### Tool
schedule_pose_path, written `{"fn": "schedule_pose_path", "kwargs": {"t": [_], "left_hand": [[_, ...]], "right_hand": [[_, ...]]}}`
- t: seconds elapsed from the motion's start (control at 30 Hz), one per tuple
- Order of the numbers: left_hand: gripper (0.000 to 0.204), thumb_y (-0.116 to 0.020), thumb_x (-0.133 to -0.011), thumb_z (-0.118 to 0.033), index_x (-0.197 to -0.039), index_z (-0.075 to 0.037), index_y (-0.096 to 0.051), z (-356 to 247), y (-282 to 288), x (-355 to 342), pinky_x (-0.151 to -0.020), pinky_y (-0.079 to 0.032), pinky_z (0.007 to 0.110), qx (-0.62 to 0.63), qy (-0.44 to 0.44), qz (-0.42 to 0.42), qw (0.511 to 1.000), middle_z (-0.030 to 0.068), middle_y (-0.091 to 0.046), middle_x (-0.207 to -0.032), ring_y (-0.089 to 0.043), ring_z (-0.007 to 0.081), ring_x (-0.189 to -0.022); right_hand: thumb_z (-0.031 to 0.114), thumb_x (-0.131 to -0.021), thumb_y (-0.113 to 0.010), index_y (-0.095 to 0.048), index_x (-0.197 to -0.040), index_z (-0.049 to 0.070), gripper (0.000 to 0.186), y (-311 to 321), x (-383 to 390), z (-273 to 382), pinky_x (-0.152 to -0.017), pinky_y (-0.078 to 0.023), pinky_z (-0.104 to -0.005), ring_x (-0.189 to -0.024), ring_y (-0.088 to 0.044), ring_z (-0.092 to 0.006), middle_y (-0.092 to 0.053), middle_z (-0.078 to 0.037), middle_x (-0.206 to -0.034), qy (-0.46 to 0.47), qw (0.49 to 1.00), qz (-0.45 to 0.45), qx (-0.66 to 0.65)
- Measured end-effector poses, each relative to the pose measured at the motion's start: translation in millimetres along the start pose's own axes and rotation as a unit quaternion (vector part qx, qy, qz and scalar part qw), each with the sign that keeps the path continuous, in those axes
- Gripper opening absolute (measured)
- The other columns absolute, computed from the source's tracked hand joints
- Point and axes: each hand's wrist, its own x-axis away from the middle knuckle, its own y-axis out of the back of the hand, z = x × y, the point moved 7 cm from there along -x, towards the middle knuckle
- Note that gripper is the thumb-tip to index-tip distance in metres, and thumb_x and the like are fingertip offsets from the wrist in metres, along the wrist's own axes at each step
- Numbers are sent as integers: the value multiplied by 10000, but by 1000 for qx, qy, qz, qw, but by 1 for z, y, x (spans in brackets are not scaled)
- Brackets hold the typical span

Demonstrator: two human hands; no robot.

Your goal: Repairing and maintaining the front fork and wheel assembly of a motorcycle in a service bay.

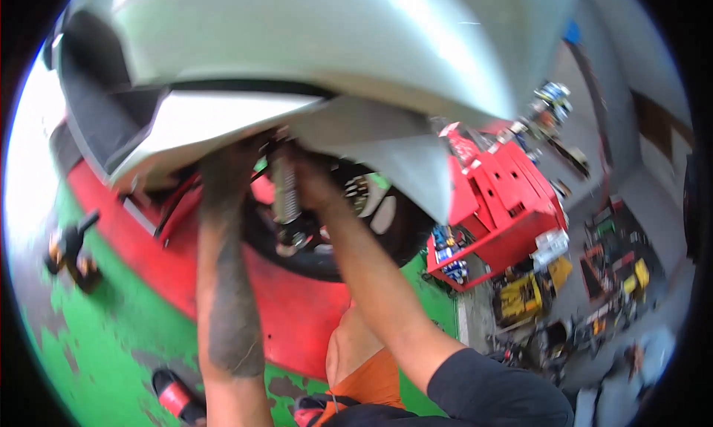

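1. Overhead, both hands reach under the silver scooter body panel (334, 48).
2. Left hand (236, 154) is half hidden; its grip can't be told.
3. Right hand (310, 180) curls beside the coiled shock absorber (286, 193), between both hands.
4. Rear wheel (349, 234) sits below the hands.

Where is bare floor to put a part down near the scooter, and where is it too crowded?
Free: the green floor on the left, between the red ramp and the dark stand. Crowded: the floor on the right beside the red tool cart, full of yellow cases and tools. Both hands, left and right, fill the gap under the silver panel at the spring.
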Motion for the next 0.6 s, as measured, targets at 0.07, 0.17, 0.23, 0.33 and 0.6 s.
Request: {"fn": "schedule_pose_path", "kwargs": {"t": [0.07, 0.17, 0.23, 0.33, 0.6], "left_hand": [[336, -657, -905, -296, -1123, -41, -673, 23, -12, 9, -850, -518, 452, 47, 44, 87, 994, 154, -706, -1009, -671, 360, -939], [403, -723, -868, -391, -1103, -64, -702, 27, 0, 8, -890, -499, 448, -34, -33, 43, 998, 164, -707, -1020, -663, 359, -983], [394, -701, -891, -391, -1113, -66, -699, 26, -12, 5, -902, -492, 452, 7, -37, 43, 998, 166, -702, -1046, -656, 357, -1010], [416, -578, -974, -394, -1236, -74, -625, 54, -26, 4, -889, -492, 456, -52, -32, 111, 992, 166, -684, -1124, -652, 370, -1007], [506, -338, -1040, -421, -1420, -98, -421, 92, -51, 0, -735, -517, 511, -272, -23, 256, 927, 219, -617, -1176, -620, 407, -1001]], "right_hand": [[346, -921, -685, -601, -1102, 93, 323, -2, -1, -4, -599, -522, -323, -692, -627, -165, -660, -56, -875, 10, 1000, -7, 24], [329, -924, -692, -599, -1115, 89, 320, -21, -3, -5, -606, -529, -315, -696, -639, -161, -663, -52, -880, 49, 996, 61, -52], [331, -915, -706, -594, -1135, 90, 345, -8, 0, -5, -629, -537, -314, -705, -649, -156, -663, -44, -888, -17, 999, 25, -22], [315, -906, -720, -594, -1156, 83, 364, -15, 5, 7, -638, -539, -312, -702, -651, -159, -664, -41, -898, 47, 999, 14, -22], [180, -896, -731, -568, -1171, 54, 343, -21, 9, 18, -632, -532, -305, -723, -640, -149, -652, -54, -902, 62, 998, 9, -27]]}}
